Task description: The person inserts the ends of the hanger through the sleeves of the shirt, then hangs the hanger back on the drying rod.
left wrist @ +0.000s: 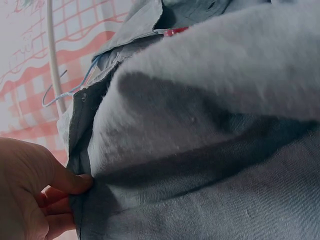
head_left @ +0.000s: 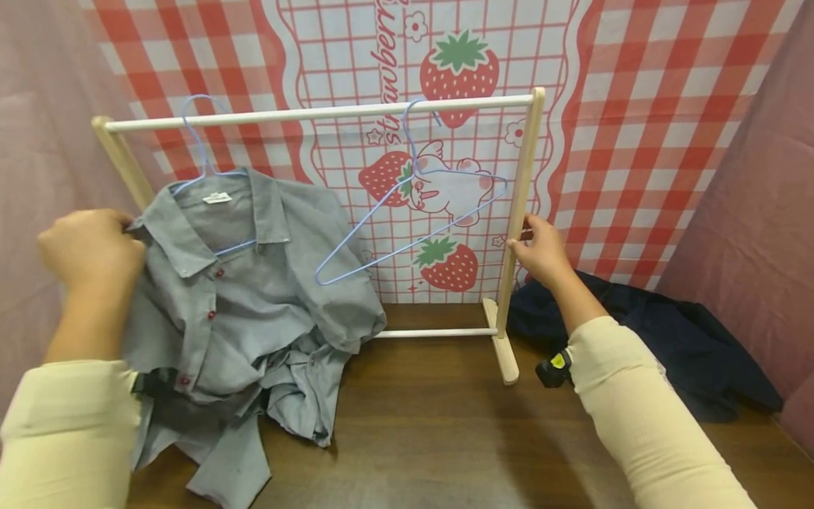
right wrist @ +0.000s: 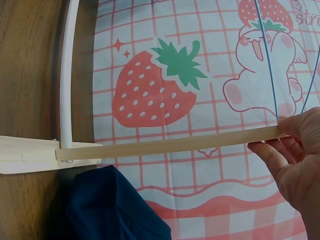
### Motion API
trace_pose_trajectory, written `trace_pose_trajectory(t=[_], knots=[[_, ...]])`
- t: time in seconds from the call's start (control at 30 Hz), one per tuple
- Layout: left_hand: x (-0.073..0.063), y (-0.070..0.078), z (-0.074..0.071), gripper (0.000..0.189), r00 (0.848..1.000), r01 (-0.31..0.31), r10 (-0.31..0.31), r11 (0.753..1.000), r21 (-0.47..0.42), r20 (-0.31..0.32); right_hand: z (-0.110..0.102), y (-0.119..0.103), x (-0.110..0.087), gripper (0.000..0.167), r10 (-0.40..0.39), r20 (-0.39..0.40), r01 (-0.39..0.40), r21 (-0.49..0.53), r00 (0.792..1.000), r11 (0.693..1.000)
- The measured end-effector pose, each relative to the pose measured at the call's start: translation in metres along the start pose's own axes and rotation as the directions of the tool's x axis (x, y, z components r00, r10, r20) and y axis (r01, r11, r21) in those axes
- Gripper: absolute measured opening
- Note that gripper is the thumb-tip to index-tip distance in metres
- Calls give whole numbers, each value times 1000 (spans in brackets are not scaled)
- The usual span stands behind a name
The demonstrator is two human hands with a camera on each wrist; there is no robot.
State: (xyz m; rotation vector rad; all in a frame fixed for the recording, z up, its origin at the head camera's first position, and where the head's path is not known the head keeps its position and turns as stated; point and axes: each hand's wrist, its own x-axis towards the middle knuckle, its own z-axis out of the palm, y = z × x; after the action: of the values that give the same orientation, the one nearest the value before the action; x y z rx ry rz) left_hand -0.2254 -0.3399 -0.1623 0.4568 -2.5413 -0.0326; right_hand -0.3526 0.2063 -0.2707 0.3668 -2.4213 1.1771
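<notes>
A grey button-up shirt (head_left: 305, 247) hangs by a blue wire hanger (head_left: 202, 152) from the left part of the rack's white top rod (head_left: 305, 114). My left hand (head_left: 95, 247) pinches the shirt's cloth near the shoulder; in the left wrist view, thumb and fingers (left wrist: 75, 182) close on its edge. My right hand (head_left: 540, 244) grips the rack's right wooden post (head_left: 523, 191) about midway up, thumb on one side and fingers on the other. Nearer that post, a bare blue hanger (head_left: 381, 265) hangs from the rod, its lower left corner overlapping the shirt's sleeve in the head view.
Dark navy cloth (head_left: 674, 346) lies heaped on the brown wooden table (head_left: 432, 424), right of the rack's foot (head_left: 502, 353). Behind stands a red-and-white checked strawberry backdrop (head_left: 661, 106). Pink curtains (head_left: 757, 233) flank both sides. The shirt's lower part bunches down toward the table.
</notes>
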Motion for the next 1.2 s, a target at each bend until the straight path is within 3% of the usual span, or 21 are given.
trace_pose_trajectory(t=[0.43,0.83,1.2], knots=[[-4,-6,21,39,998,-2,5,999,-47,61,1,2,-2,37,-7,-3,7,-21,1000,1000],[-3,-12,25,40,1000,3,0,988,-153,16,-2,5,-1,37,-10,9,10,1,1000,1000],[-7,-5,25,40,999,-27,21,987,-161,-38,-2,7,-4,37,-44,5,44,-13,999,999]])
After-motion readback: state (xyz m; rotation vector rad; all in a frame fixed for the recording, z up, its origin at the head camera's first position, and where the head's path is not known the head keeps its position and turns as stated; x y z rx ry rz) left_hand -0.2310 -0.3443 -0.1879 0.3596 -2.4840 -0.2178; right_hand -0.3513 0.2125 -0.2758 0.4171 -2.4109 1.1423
